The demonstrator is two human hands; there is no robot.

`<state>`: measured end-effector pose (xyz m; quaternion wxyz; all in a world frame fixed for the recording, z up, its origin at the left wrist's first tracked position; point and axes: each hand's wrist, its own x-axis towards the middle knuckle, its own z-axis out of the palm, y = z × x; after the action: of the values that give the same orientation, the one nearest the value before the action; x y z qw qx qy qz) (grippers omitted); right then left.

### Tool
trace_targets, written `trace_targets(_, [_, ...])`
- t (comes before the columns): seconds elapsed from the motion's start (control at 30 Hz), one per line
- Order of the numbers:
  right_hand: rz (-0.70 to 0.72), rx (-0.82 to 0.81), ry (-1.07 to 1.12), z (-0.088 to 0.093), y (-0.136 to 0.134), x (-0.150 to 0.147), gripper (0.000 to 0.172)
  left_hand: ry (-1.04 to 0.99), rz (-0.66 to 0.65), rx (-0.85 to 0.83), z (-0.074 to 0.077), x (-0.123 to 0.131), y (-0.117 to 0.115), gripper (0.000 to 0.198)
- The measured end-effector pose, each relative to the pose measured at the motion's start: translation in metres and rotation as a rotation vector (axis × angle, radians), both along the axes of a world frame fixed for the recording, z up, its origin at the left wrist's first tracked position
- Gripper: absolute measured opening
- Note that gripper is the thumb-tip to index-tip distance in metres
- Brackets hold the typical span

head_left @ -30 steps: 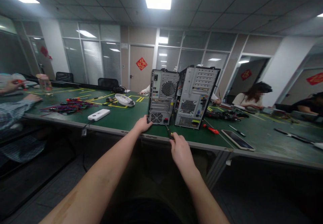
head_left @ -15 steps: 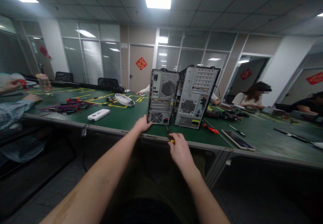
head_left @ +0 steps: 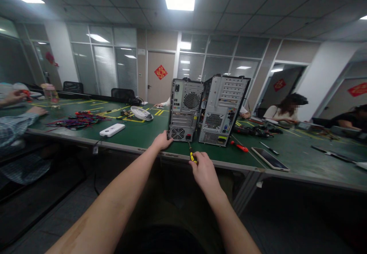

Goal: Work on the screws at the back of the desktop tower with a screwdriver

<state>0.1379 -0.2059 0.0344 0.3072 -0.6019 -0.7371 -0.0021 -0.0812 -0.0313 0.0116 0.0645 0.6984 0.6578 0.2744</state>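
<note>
Two computer cases stand upright side by side, their rear panels toward me: a left case (head_left: 183,110) and a right case (head_left: 222,109). My left hand (head_left: 162,140) grips the lower left corner of the left case, its fingers partly hidden by the case. In my right hand (head_left: 203,166) is a screwdriver (head_left: 191,154) with a yellow and black handle, pinched between thumb and fingers. Its tip points up at the bottom edge of the left case, near the red power socket; whether it touches a screw cannot be made out.
On the green table (head_left: 137,135) lie a white power strip (head_left: 112,130), a bundle of wires (head_left: 78,120), a red screwdriver (head_left: 239,146) and a phone (head_left: 270,159). Black cables (head_left: 256,130) lie behind. Other people sit at left and right.
The screwdriver's handle has turned in my right hand and shows more yellow. My right hand has shifted very slightly left; my left hand and both cases have stayed put.
</note>
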Motion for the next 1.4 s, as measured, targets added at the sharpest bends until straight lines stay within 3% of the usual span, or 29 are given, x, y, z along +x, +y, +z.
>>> trace_targets(0.3, [-0.014,0.048,0.055,0.0013,0.0047,0.0048,0.026,-0.002,-0.004,0.001,-0.0004,-0.0010,0.0010,0.060])
trace_targets(0.53, [0.034,0.060,0.126,-0.0022,0.0057,0.0057,0.021,-0.003,-0.007,0.006,-0.0018,-0.0018,0.0028,0.061])
trace_targets(0.67, [0.052,0.024,0.097,-0.0023,0.0033,0.0039,0.032,0.000,-0.003,0.004,-0.0012,-0.0014,0.0017,0.060])
trace_targets(0.9, [0.022,-0.058,0.086,0.0007,0.0020,0.0003,0.021,0.010,0.001,0.005,-0.0003,-0.0005,-0.0002,0.057])
trace_targets(1.4, [0.019,-0.010,0.056,0.0030,0.0012,0.0032,0.018,0.002,-0.005,-0.004,-0.0001,-0.0014,0.0004,0.059])
